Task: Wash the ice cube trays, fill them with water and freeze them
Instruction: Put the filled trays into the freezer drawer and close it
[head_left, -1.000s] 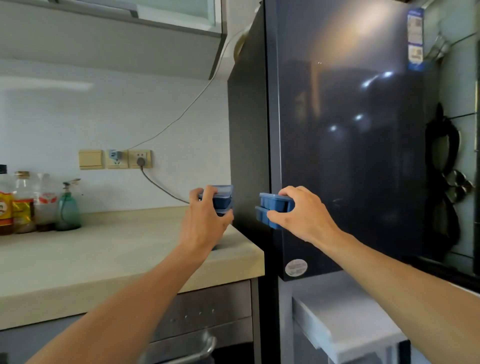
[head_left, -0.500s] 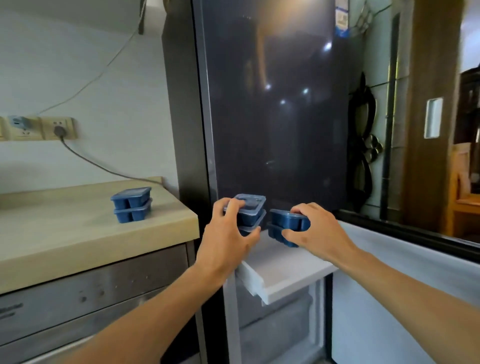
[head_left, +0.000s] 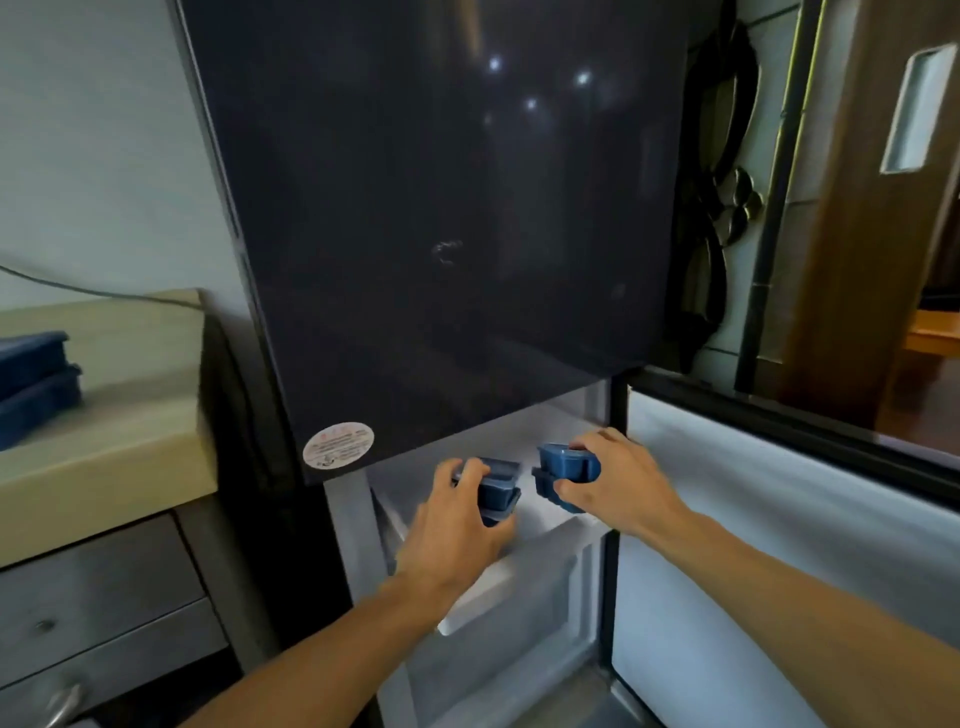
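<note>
While each hand grips a stacked pair of blue ice cube trays, left hand (head_left: 457, 525) and right hand (head_left: 615, 491) reach into the open freezer drawer (head_left: 540, 566), where setting them down level likely comes next.

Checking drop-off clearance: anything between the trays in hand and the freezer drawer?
Nothing visible. The left hand holds the left tray stack, the right hand the right tray stack, both right over the pulled-out drawer. The freezer door is swung aside to the right; the upper door ends above the trays.
</note>
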